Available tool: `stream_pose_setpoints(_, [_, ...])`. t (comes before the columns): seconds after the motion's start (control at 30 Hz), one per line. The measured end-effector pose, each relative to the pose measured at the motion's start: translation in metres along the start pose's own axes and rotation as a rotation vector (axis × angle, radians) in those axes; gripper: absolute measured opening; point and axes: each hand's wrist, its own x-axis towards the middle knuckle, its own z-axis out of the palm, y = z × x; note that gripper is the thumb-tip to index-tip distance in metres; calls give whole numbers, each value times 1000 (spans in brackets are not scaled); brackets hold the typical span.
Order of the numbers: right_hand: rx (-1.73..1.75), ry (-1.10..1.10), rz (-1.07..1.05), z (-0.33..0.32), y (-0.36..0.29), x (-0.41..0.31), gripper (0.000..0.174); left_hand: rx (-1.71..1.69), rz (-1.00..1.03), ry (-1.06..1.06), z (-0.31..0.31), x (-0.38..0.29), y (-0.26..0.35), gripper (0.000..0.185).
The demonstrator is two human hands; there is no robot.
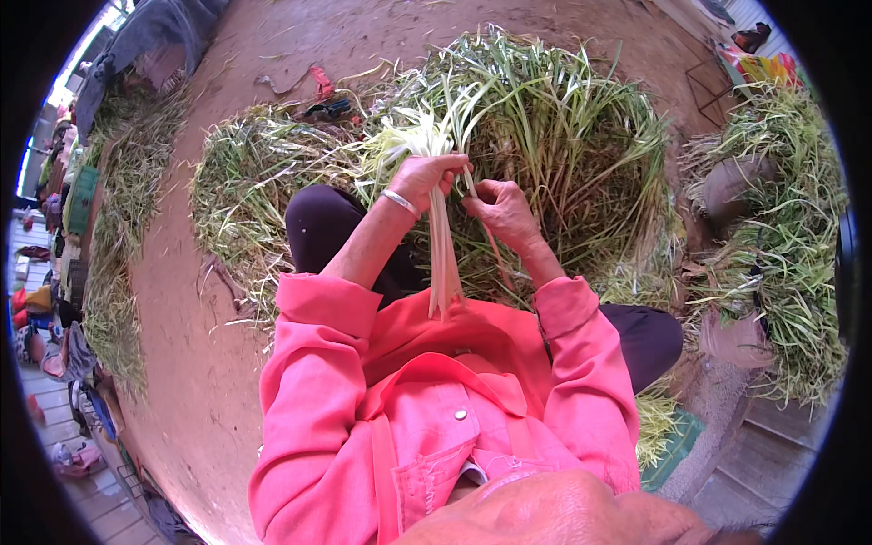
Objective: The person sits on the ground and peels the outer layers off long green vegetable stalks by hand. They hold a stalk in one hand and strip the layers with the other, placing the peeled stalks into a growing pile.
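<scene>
My left hand [424, 182], with a silver bangle at its wrist, grips a bunch of pale stalks [441, 252] that look like blanched chives. Their whitish-yellow leaves fan out above the fist, and the stems hang down over my red apron [490, 327]. Close beside it, my right hand [505, 210] pinches a single pale stalk [470, 180] whose leafy top rises next to the bunch. A thin pinkish strip [499, 255] hangs below the right fingers; whether it belongs to that stalk I cannot tell.
A large heap of green leafy stalks [558, 129] lies before my knees, with a lower heap [245, 163] to its left. More stalks lie at right [797, 225] and far left [129, 225]. A green crate [674, 449] stands at lower right, and another crate [83, 199] at far left.
</scene>
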Motion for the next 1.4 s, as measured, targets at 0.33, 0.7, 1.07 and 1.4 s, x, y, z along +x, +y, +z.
stream_pose_setpoints(0.33, [-61, -317, 85, -10, -23, -13, 25, -198, 120, -74, -9, 13, 4, 18])
stream_pose_setpoints(0.7, [63, -40, 202, -39, -6, -4, 25, -275, 21, -38, -21, 19, 6, 16])
stream_pose_setpoints(1.07, [23, -146, 159, -11, -4, -9, 26, -37, -73, -62, 2, 7, -12, 19])
stream_pose_setpoints(1.4, [-341, -236, -87, -26, -1, -45, 29, -195, 422, 48, -37, 10, 40, 14])
